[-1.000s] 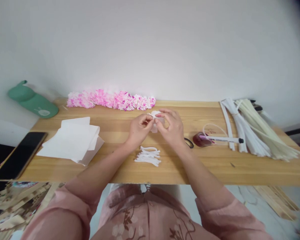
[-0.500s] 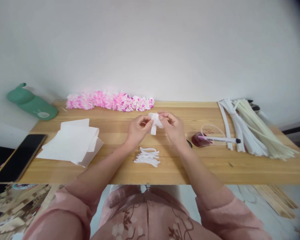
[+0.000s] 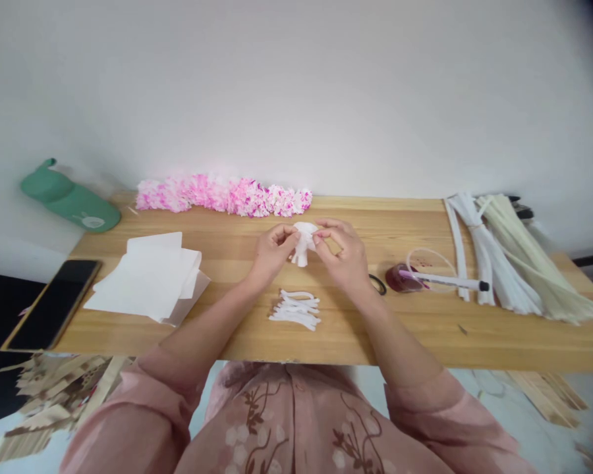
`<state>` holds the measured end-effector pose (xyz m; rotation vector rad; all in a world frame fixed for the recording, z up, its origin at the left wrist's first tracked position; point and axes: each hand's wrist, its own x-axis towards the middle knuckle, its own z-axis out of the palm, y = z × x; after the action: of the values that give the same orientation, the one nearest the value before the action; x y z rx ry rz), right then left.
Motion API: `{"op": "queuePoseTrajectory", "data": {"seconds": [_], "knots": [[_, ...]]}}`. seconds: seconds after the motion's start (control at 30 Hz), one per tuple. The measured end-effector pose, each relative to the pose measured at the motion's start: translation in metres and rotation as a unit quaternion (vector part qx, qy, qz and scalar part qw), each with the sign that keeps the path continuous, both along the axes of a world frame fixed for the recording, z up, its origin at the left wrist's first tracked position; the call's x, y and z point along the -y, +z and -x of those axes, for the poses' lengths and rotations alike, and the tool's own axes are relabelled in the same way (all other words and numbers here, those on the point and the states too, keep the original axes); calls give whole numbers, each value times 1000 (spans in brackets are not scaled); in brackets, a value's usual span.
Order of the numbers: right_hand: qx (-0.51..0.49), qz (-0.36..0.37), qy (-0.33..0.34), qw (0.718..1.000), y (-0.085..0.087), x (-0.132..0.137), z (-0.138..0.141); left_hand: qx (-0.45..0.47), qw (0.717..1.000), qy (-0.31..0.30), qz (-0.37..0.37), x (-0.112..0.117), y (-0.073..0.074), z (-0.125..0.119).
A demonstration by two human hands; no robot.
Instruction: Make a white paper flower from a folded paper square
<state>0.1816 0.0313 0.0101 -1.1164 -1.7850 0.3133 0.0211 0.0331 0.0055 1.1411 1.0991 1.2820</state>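
Both hands pinch a small piece of thin white paper (image 3: 303,245), gathered and pleated, held above the middle of the table. My left hand (image 3: 273,253) grips its left edge between thumb and fingertips. On the other side, my right hand (image 3: 342,253) has thumb and forefinger closed on the right edge. Below the hands lies a small pile of short white twisted strips (image 3: 295,309). Behind them, a row of pink and white ruffled flowers (image 3: 225,195) rests against the wall.
White paper sheets (image 3: 145,280), a phone (image 3: 54,303) and a tipped green bottle (image 3: 74,201) are on the left. To the right are a black ring (image 3: 377,284), a jar of dark red liquid (image 3: 400,279), a brush (image 3: 445,280), and bundles of white (image 3: 499,263) and cream strips (image 3: 534,257).
The white paper has turned and now hangs as a wider pleated fan between my fingers. The whole scene has shifted slightly rightward in view, and the black ring shows more.
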Motion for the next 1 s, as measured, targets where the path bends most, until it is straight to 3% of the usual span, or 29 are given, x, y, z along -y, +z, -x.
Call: {"op": "queuePoseTrajectory", "data": {"seconds": [0.13,0.37,0.53,0.67,0.8,0.87,1.0], "knots": [[-13,36,-14,999,-2,-3,-3,6,1000,5,-12,-1,-1,1],[86,-71,-14,994,3,1,-3,-129,987,13,-93,7,4,-1],[82,-52,-21,995,1,-1,-4,-180,973,3,-141,11,5,-2],[-25,31,-16,999,0,-4,-5,-123,987,2,-99,7,0,-2],[-129,120,7,984,-1,-5,-6,-53,998,-9,-45,4,-3,-3],[-118,110,10,987,-1,-5,-5,-61,997,-13,-41,4,-1,-4],[-35,15,7,999,-1,-3,-3,-108,993,7,-51,6,4,-3]]}}
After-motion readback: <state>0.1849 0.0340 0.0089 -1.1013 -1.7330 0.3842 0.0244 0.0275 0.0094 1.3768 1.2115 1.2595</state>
